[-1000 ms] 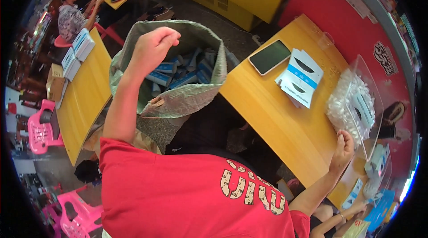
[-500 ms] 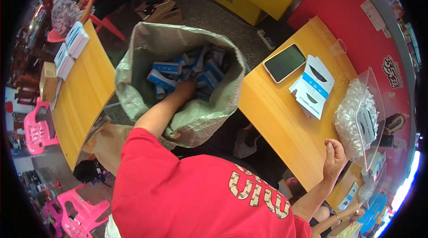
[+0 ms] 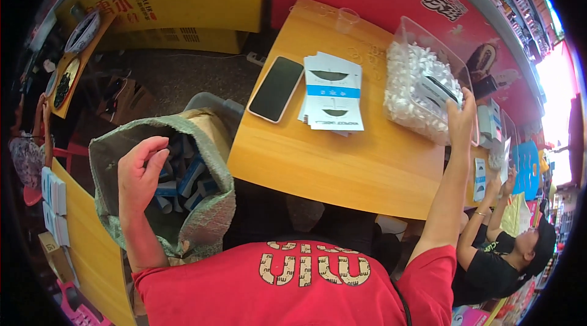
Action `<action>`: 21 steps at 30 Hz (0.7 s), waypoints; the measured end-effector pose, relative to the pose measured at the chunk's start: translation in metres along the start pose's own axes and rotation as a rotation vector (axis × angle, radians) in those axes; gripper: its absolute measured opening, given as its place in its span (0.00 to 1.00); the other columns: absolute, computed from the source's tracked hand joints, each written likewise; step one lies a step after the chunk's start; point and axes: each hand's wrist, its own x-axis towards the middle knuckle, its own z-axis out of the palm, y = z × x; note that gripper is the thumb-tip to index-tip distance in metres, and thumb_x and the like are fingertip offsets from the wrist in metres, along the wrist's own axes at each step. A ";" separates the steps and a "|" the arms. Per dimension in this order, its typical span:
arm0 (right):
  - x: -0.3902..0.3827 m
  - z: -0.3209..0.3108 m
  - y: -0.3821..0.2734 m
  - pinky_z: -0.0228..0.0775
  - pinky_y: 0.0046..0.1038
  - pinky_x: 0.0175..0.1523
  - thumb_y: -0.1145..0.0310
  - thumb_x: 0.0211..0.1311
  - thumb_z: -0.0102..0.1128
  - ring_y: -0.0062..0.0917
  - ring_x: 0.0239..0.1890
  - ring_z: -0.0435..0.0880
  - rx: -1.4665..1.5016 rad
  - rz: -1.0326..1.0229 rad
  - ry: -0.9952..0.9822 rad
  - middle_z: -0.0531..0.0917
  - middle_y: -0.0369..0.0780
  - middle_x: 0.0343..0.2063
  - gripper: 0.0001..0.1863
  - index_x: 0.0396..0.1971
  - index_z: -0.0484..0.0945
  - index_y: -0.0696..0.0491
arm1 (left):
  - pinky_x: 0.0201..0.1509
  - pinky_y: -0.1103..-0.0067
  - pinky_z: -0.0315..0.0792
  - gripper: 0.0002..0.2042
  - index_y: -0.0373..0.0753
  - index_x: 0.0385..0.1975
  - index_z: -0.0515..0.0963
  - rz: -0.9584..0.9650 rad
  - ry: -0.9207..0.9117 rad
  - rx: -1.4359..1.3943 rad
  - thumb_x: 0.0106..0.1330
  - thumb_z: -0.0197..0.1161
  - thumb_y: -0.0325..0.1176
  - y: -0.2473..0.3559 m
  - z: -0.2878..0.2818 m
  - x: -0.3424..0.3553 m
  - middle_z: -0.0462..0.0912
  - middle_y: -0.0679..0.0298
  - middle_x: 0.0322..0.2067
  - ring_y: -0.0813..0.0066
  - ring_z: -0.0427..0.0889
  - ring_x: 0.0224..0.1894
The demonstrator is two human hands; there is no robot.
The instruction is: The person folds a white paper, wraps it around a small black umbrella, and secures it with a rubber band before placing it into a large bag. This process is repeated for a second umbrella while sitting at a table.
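My left hand [image 3: 139, 173] hovers over the mouth of a large woven sack [image 3: 217, 219], its fingers curled in toward the thumb and nothing visible between them. Inside the sack lie several rolled blue-and-white card pieces [image 3: 194, 176]. On the right, my right hand [image 3: 461, 118] is at the side of a clear plastic bin [image 3: 403, 29]. Its thumb and fingers close around the corner of a small white stack of cards [image 3: 435, 89] with a dark edge. That stack rests on a heap of white plastic pieces [image 3: 406, 97] in the bin; the hand partly hides it.
A black-screened phone [image 3: 276, 89] and a pile of printed white-and-blue cards [image 3: 333, 95] lie on the wooden table [image 3: 324, 167]. Behind them stands a clear cup [image 3: 347, 20]. Another person [image 3: 507, 259] sits at the right. A second table [image 3: 92, 252] holds card stacks at left.
My left hand has come up out of the sack, with nothing visible in it. The right hand has moved forward to the cards in the bin. The view has turned right.
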 end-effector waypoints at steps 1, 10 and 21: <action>0.011 0.007 0.030 0.63 0.29 0.46 0.67 0.44 0.56 0.34 0.39 0.74 -0.045 0.132 -0.062 0.76 0.46 0.32 0.23 0.43 0.66 0.59 | 0.31 0.88 0.66 0.07 0.32 0.33 0.73 0.013 -0.019 -0.045 0.54 0.55 0.24 0.007 0.005 0.003 0.77 0.64 0.26 0.84 0.73 0.27; 0.023 0.007 0.053 0.63 0.21 0.38 0.75 0.46 0.53 0.22 0.29 0.73 1.084 0.652 -0.080 0.75 0.38 0.29 0.15 0.38 0.69 0.58 | 0.35 0.87 0.67 0.07 0.31 0.32 0.73 0.101 0.004 -0.138 0.55 0.55 0.24 0.052 0.023 -0.026 0.78 0.62 0.28 0.82 0.75 0.30; -0.036 -0.038 -0.028 0.70 0.24 0.36 0.77 0.55 0.40 0.23 0.32 0.74 1.650 0.647 -0.399 0.72 0.40 0.29 0.10 0.38 0.64 0.57 | 0.49 0.78 0.65 0.32 0.37 0.53 0.57 0.334 -0.225 -0.424 0.47 0.64 0.30 0.124 0.091 -0.034 0.67 0.56 0.48 0.67 0.70 0.48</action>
